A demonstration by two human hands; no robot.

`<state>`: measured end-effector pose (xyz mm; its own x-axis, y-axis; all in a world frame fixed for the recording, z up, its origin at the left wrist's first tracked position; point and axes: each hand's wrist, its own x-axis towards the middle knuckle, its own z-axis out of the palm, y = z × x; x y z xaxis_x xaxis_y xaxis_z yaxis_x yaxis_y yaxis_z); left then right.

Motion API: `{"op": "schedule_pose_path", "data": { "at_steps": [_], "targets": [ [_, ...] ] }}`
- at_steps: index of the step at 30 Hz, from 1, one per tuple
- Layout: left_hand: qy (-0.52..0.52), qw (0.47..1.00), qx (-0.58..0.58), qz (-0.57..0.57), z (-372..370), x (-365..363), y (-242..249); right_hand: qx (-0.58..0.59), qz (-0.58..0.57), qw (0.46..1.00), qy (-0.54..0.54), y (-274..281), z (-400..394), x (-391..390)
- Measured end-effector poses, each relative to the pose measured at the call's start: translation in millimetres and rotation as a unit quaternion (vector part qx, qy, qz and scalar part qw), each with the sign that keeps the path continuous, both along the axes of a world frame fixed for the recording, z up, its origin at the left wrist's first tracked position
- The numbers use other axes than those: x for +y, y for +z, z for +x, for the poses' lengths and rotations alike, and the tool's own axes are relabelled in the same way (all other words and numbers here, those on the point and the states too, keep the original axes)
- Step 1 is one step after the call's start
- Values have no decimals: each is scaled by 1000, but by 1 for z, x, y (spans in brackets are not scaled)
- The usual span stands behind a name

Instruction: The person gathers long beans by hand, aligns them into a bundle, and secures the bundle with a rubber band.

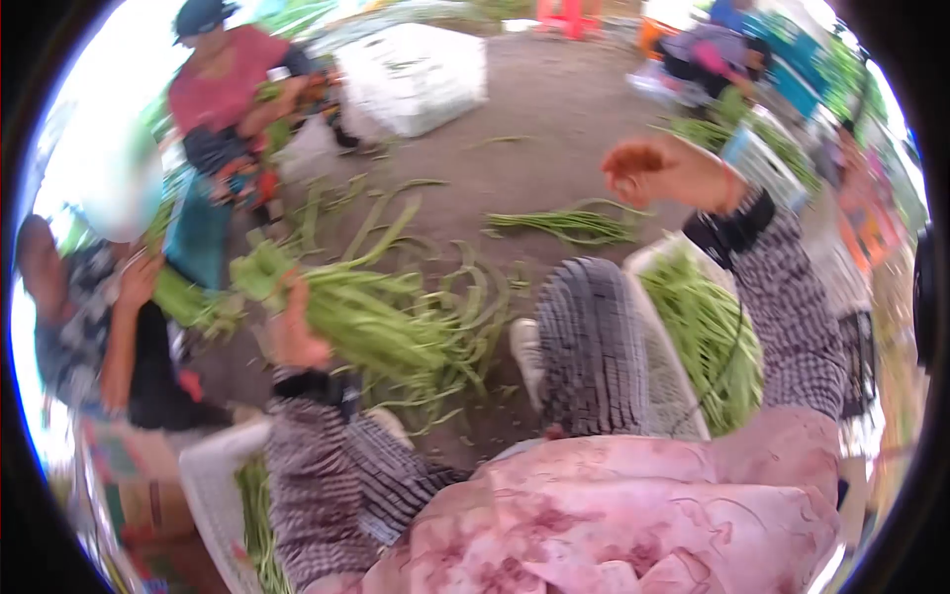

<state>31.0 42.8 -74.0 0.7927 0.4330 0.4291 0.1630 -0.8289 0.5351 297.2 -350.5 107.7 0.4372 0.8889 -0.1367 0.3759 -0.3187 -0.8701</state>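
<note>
My left hand [299, 332] is closed around a thick bunch of long green stalks [386, 322], whose thin ends fan out to the right over the ground. My right hand [678, 170] is raised to the right, above and beyond my knee. Its fingers are curled together, and whatever may be between them is too small or blurred to tell. Beneath my right forearm, a white basket [671, 381] holds many green stalks [705, 342]. A smaller bundle of thin green stalks [572, 226] lies on the ground, left of and below my right hand.
Loose stalks litter the brown ground [554, 109]. Another white basket [213, 465] stands by my left arm. One person [233, 89] sits at the upper left beside a white crate [416, 79]. A nearer person [84, 317] holds stalks at the left; others sit at the right.
</note>
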Motion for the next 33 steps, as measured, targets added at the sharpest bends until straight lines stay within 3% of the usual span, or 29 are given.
{"op": "schedule_pose_path", "data": {
  "at_steps": [1, 2, 3, 4, 6, 10, 12, 14, 16, 18, 19, 22, 26, 27, 33],
  "targets": [
    [-23, 984, -99, -145, 9, -1, -6, 10, 21, 998, 54, -7, -8, 31],
    [-35, 885, -238, -399, 25, 3, -22, 17, 39, 994, 100, -14, -19, 54],
    [-28, 686, -285, -669, 23, -25, 23, -8, 24, 992, 126, -18, -32, 78],
    [-15, 692, -299, -657, 24, -25, 24, -13, 26, 984, 176, -24, -41, 103],
    [-93, 652, -329, -677, 28, -23, 16, -3, 42, 968, 246, -48, -51, 144],
    [-98, 639, -339, -683, 28, -20, 14, -38, 87, 958, 272, -105, -70, 214],
    [-88, 642, -322, -690, 29, -18, 12, -184, 117, 948, 233, -127, -80, 235],
    [-69, 643, -331, -688, 29, -33, 29, -164, 117, 955, 219, -134, -87, 241],
    [-51, 692, -355, -627, 30, -35, 34, -142, 117, 961, 205, -144, -84, 251],
    [-35, 691, -358, -627, 29, -35, 33, -222, 195, 931, 214, -156, -78, 259],
    [-21, 715, -363, -598, 29, -32, 27, -262, 159, 925, 226, -156, -74, 263],
    [16, 752, -369, -547, 31, -27, 22, -251, 269, 909, 194, -157, -80, 269],
    [9, 746, -380, -547, 34, -30, 23, -77, 192, 953, 221, -144, -98, 269],
    [14, 741, -388, -548, 35, -31, 24, -45, 271, 939, 206, -148, -104, 277],
    [32, 713, -392, -581, 35, -29, 25, -57, 217, 958, 182, -157, -110, 282]
  ]
}}
